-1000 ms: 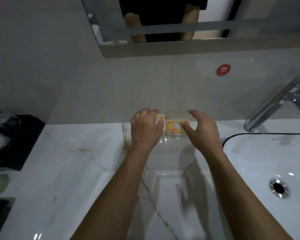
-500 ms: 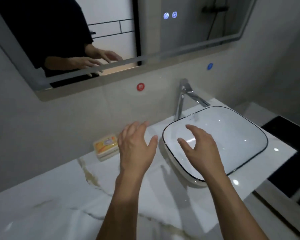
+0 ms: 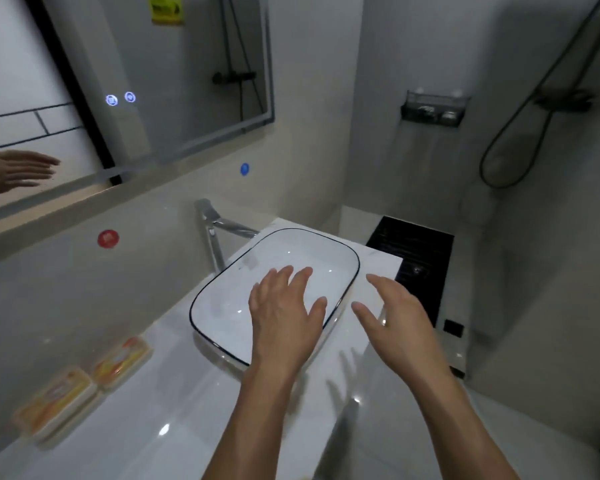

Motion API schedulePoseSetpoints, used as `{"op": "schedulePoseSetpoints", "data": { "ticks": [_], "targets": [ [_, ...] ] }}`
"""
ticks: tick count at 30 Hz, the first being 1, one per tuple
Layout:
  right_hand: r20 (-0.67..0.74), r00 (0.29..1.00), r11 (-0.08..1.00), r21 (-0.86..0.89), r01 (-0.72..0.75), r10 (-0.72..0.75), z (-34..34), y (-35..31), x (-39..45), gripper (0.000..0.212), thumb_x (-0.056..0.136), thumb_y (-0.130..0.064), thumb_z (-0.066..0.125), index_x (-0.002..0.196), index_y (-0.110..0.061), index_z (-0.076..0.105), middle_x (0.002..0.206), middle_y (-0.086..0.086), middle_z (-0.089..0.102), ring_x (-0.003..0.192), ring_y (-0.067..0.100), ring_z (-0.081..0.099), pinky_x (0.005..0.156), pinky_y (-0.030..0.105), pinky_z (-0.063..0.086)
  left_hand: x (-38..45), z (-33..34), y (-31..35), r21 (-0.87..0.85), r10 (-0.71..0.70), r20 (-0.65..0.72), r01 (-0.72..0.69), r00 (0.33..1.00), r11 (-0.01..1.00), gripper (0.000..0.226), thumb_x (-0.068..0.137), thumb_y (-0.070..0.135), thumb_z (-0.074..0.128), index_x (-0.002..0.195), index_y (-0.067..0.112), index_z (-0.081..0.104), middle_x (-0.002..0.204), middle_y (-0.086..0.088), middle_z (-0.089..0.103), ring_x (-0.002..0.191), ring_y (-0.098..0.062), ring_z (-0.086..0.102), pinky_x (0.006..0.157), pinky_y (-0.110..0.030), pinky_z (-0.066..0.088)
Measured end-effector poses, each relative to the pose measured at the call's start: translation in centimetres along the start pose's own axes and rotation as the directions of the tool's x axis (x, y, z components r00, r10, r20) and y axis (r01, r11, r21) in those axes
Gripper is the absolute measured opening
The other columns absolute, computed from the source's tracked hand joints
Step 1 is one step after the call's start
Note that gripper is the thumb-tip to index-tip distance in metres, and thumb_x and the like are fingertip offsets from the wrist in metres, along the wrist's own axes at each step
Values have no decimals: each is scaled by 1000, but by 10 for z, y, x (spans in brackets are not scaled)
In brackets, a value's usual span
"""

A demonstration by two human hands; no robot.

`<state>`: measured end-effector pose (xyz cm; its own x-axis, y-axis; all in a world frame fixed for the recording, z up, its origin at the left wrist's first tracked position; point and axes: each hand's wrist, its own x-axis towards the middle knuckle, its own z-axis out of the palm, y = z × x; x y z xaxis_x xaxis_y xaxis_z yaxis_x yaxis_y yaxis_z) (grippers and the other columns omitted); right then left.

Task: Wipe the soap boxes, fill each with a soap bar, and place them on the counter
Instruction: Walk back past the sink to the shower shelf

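Both hands, left hand and right hand, hover spread and empty; judge both filled soap boxes placed far left, so withdraw cleanly.

Soap boxes: I see two, both clear shallow boxes, each with an orange-and-yellow soap bar inside.
Near soap box: it lies flat on the white marble counter, at the far left, close to the wall.
Far soap box: it lies flat just beside the first, end to end with it, on the side nearer the sink.
Pose: I make out both lying label-up, long sides roughly along the wall.
Detail: blurred; I cannot read the print or tell whether lids are on.
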<state>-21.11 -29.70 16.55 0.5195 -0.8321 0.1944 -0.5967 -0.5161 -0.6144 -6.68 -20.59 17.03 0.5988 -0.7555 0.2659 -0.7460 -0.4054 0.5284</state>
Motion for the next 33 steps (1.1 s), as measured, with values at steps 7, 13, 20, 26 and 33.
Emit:
{"op": "schedulePoseSetpoints", "data": {
  "ticks": [7,13,20,26,33],
  "targets": [
    [-134,980,988,-13,-152,149,-62,69,1,55,97,-41,58,148,-25,44,150,-2,47,139,18,40,112,35,34,23,58,82,-41,187,76,-185,979,982,55,95,42,55,147,27,44,153,0,41,146,-21,27,120,-39,15],
    [-112,969,974,-21,-226,222,-109,144,23,60,98,-44,56,152,-25,39,156,1,40,144,18,34,117,39,33,42,114,145,-46,207,107,-203,973,978,56,96,44,54,148,30,41,155,2,38,147,-18,25,120,-36,15],
    [-104,970,975,-1,-223,221,-164,225,63,60,98,-43,57,152,-25,39,152,1,44,141,18,38,114,35,35,76,176,227,-30,219,97,-217,971,976,54,96,43,55,147,29,44,152,1,42,144,-17,30,119,-40,21],
    [-89,954,958,17,-285,285,-196,288,83,60,97,-42,59,152,-24,40,152,1,44,140,18,39,111,31,33,99,231,291,-22,246,164,-246,955,969,57,96,44,54,149,29,40,155,1,38,146,-18,27,119,-42,21],
    [-86,937,941,65,-333,337,-201,341,128,58,98,-42,59,150,-25,41,150,0,46,138,16,41,109,27,32,148,286,321,2,260,240,-268,935,963,58,96,46,52,151,32,36,157,2,34,148,-18,22,120,-43,18]
  ]
}}
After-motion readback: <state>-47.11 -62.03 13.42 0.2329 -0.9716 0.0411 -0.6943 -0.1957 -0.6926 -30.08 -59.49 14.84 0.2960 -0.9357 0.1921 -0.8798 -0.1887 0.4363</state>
